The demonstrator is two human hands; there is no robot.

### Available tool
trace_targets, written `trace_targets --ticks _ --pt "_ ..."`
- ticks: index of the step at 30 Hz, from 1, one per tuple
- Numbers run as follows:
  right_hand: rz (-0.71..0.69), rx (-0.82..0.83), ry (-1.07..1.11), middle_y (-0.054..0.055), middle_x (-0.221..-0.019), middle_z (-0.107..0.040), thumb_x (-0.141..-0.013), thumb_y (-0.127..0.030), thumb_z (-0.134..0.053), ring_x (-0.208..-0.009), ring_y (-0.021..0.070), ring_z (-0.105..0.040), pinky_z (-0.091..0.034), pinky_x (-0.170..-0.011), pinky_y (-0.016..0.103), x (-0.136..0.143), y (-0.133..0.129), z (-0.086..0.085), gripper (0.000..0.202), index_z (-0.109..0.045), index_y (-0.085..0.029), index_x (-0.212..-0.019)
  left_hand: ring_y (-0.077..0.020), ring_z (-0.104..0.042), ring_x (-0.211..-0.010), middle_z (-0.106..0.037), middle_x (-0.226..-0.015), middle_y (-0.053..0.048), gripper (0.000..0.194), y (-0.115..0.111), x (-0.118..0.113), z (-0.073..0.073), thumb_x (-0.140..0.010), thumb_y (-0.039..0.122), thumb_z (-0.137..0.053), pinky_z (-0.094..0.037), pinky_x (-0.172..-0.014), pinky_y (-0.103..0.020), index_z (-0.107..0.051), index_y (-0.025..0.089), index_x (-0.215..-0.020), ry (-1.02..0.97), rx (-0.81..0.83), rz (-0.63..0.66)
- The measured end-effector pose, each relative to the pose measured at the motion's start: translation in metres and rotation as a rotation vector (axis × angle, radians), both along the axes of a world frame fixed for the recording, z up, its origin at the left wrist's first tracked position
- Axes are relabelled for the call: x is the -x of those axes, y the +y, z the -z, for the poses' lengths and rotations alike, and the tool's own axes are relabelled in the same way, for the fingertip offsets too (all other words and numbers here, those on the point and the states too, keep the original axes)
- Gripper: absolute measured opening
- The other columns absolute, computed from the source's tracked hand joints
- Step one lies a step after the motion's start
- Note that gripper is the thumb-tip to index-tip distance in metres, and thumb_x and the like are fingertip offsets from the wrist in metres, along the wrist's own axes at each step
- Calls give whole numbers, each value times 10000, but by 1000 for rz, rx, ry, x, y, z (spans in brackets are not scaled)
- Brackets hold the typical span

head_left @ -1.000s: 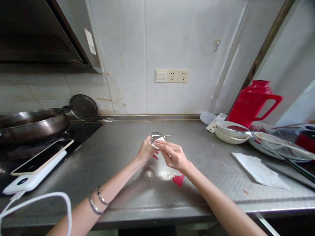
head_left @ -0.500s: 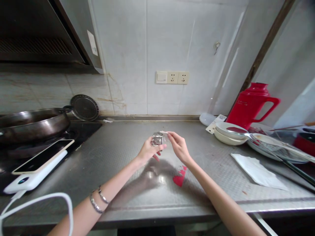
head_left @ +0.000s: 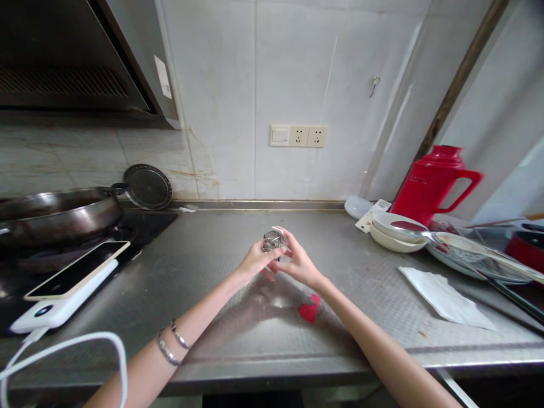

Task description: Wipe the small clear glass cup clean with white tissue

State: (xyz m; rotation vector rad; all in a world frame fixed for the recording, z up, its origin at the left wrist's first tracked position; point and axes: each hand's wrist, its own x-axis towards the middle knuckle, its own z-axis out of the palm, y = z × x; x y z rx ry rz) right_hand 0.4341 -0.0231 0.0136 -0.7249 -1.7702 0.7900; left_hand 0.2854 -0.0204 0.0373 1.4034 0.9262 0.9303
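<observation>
Over the middle of the counter, my left hand (head_left: 254, 260) is closed around a small clear, box-shaped object (head_left: 271, 242) with silvery-dark edges. My right hand (head_left: 297, 262) is up against the same object from the right. Its fingers hold a small white piece (head_left: 277, 229), thin like tissue or film, at the object's top right edge. The exact kind of either thing cannot be made out. Below the hands, a red patch (head_left: 309, 309) with a jagged top shows on the metal counter (head_left: 204, 238).
At left, a steel pan (head_left: 59, 214) sits on the stove, with a phone (head_left: 79, 270) on a white power bank (head_left: 63, 300) and its cable. To the right are a red thermos (head_left: 431, 184), stacked bowls (head_left: 395, 238), a plate with utensils, and a white napkin (head_left: 444, 297).
My right hand has moved left, from pulling the white piece out to the side, to pressing in against the clear object. My left hand stays nearly in place.
</observation>
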Motion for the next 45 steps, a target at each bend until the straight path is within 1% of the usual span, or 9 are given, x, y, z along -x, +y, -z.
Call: trace_targets --ticks 6,8,11,15,24,29,33,37,45 --pt "26 118 126 78 -1279 -527 -641 -257 -767 -1110 232 -567 -518 -877 356 -4 3 -6 751 -417 -267 -1305 -117 -611 -558 -587 -1176 -167 1027 10 15 1 -636 512 -759 -487 -436 -230 -164 275 -1438 76 -27 267" --pt "47 205 177 72 -1241 -564 -645 -297 -770 -1039 218 -605 -529 -848 347 -7 3 -11 706 -449 -250 -1272 -132 -624 -675 -493 -1308 -204 1239 17 20 4 -567 416 -832 -526 -559 -270 15 307 -1465 132 -108 213" --pt "44 264 201 65 -1182 -610 -679 -345 -745 -995 206 -621 -521 -858 343 -8 1 -19 582 -520 -216 -1199 -216 -602 -940 -347 -1425 -209 1345 22 22 10 -457 315 -889 -521 -804 -402 -8 305 -1473 165 -316 58" --pt "-42 254 166 56 -1112 -641 -714 -341 -711 -967 197 -627 -518 -853 334 -3 -7 -27 473 -566 -194 -1139 -289 -506 -1166 -367 -1412 -185 1243 18 15 14 -484 296 -873 -456 -935 -448 -101 271 -1458 121 -444 66" --pt "-17 269 149 47 -1046 -654 -790 -505 -597 -927 185 -633 -550 -743 291 0 -4 -20 447 -587 -206 -1122 -218 -597 -1019 -590 -1140 -92 801 12 8 20 -574 294 -823 -465 -906 -364 -354 206 -1219 130 -528 -36" --pt "175 310 132 43 -821 -668 -822 -585 -481 -703 163 -628 -544 -519 252 -7 7 -13 482 -672 -166 -966 -184 -609 -954 -584 -1122 -78 753 8 7 21 -606 287 -798 -491 -830 -301 -340 219 -1199 99 -532 20" --pt "460 4 -82 21 -631 -635 -865 -532 -460 -598 158 -604 -519 -558 261 -16 10 -13 429 -683 -179 -766 -172 -610 -878 -589 -1074 -68 787 6 6 23 -572 290 -814 -497 -768 -285 -350 215 -1203 176 -539 18" --pt "544 -227 -132 61 -811 -716 -899 -438 -461 -790 209 -661 -513 -728 301 -17 3 -19 336 -699 -209 -832 -170 -614 -860 -589 -1076 -71 795 5 3 25 -565 278 -814 -494 -782 -301 -352 215 -1208 178 -505 -22" --pt "376 -178 -67 58 -1044 -720 -908 -388 -458 -908 232 -690 -545 -783 323 -2 -13 -22 317 -704 -231 -1032 -200 -627 -927 -620 -1077 -86 781 4 0 23 -581 285 -805 -485 -828 -325 -350 203 -1210 115 -491 -72"
